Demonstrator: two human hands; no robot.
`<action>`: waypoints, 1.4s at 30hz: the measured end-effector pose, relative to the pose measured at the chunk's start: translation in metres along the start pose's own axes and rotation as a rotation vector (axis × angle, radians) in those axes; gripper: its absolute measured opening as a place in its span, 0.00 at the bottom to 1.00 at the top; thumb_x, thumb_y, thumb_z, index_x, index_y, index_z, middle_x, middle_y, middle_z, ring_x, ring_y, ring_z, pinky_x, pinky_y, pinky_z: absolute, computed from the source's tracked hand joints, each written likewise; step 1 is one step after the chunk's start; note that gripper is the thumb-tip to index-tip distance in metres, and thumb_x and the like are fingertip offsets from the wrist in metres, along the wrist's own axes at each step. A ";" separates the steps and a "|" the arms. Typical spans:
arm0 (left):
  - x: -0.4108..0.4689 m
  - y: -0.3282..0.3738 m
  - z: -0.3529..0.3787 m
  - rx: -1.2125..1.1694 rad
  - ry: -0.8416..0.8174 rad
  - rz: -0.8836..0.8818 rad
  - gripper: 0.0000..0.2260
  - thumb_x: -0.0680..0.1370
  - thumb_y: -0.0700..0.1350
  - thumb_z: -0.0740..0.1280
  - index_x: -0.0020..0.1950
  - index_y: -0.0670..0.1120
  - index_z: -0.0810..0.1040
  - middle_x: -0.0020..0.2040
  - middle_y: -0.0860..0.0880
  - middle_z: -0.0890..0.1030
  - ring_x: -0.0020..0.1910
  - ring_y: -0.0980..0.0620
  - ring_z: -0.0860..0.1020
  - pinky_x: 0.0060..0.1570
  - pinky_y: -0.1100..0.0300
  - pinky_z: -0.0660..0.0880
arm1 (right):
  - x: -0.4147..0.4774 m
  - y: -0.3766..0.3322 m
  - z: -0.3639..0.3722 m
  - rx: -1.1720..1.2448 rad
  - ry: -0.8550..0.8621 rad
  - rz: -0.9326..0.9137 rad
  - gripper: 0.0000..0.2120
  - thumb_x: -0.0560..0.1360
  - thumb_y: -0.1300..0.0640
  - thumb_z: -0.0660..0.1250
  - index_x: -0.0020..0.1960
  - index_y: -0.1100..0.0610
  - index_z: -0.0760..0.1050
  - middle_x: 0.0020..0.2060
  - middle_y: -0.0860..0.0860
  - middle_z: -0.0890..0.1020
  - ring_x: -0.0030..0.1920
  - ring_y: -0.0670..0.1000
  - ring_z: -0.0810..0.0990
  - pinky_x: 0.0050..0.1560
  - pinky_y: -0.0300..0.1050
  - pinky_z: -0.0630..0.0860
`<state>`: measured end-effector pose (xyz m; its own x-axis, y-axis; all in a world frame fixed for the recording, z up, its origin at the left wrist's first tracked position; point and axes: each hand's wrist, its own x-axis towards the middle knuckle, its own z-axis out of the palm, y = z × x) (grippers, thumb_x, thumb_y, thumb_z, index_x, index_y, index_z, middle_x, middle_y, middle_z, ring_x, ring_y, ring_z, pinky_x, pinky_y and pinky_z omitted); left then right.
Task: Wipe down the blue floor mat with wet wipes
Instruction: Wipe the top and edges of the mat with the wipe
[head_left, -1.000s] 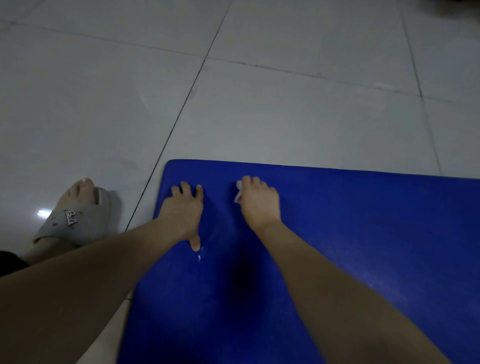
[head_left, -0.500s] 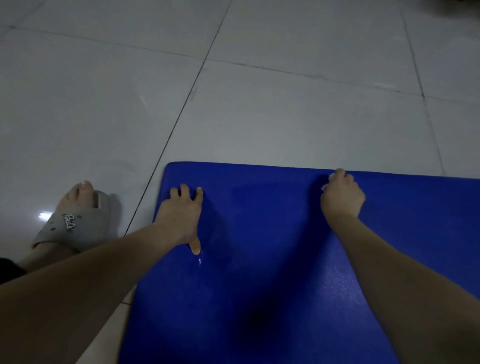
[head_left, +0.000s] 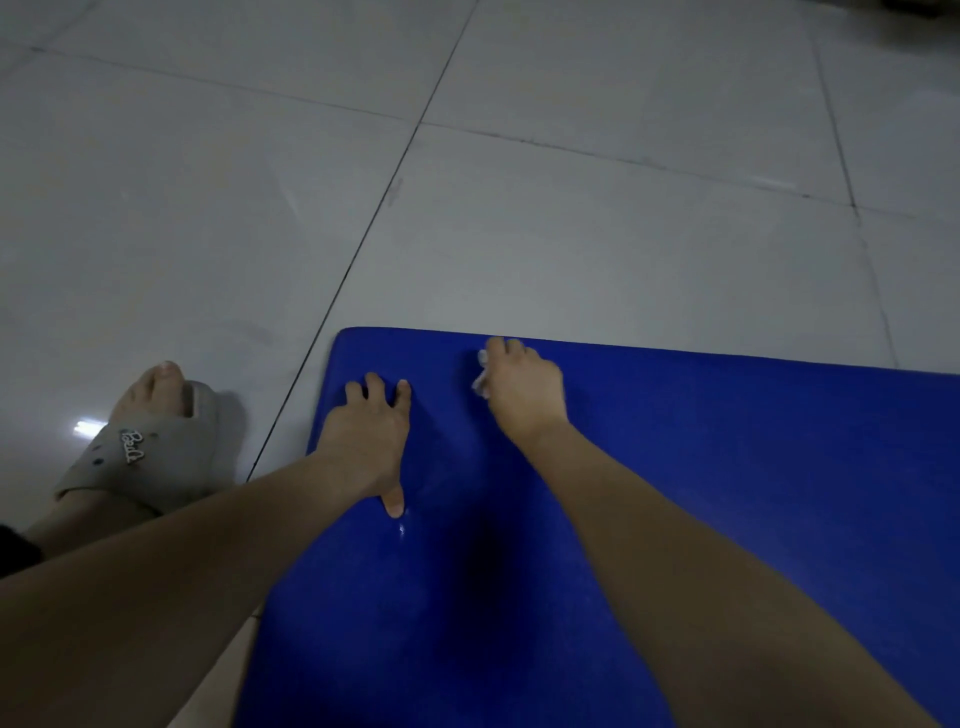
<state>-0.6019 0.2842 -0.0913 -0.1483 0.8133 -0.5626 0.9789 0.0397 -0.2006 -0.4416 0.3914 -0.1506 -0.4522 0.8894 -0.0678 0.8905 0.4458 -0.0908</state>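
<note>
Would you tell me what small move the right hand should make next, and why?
Probably sweep the right hand, gripping the wet wipe, rightward along the far edge of the blue mat: the left hand presses flat beside it, and most mat lies rightward.

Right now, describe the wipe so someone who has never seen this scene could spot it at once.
Find the blue mat on the tiled floor; two hands rest near its far left corner. The wipe is the small white crumple poking out left of the right hand; the left hand shows none.
</note>
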 end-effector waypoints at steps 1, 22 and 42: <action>0.000 0.000 0.001 -0.006 -0.002 0.002 0.72 0.56 0.67 0.82 0.83 0.45 0.39 0.79 0.36 0.49 0.75 0.37 0.58 0.61 0.49 0.77 | -0.002 0.017 -0.003 0.010 0.004 0.055 0.13 0.79 0.55 0.65 0.61 0.58 0.69 0.52 0.54 0.77 0.47 0.54 0.78 0.35 0.47 0.68; 0.011 -0.005 0.013 0.024 0.050 0.009 0.71 0.55 0.70 0.80 0.83 0.46 0.41 0.78 0.38 0.53 0.74 0.38 0.60 0.60 0.50 0.78 | 0.004 0.007 0.000 0.024 0.031 0.247 0.11 0.77 0.64 0.63 0.58 0.59 0.69 0.48 0.55 0.77 0.40 0.51 0.72 0.32 0.45 0.67; -0.020 -0.069 -0.008 -1.741 0.071 -0.420 0.19 0.79 0.57 0.72 0.63 0.46 0.78 0.51 0.50 0.83 0.47 0.51 0.82 0.37 0.61 0.77 | -0.034 0.067 -0.009 0.543 0.165 0.556 0.09 0.82 0.58 0.62 0.57 0.63 0.74 0.51 0.59 0.80 0.41 0.55 0.74 0.35 0.45 0.66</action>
<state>-0.6649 0.2700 -0.0599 -0.4415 0.6078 -0.6600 -0.1050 0.6956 0.7108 -0.3667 0.3919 -0.1458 0.1026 0.9896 -0.1012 0.8154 -0.1419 -0.5612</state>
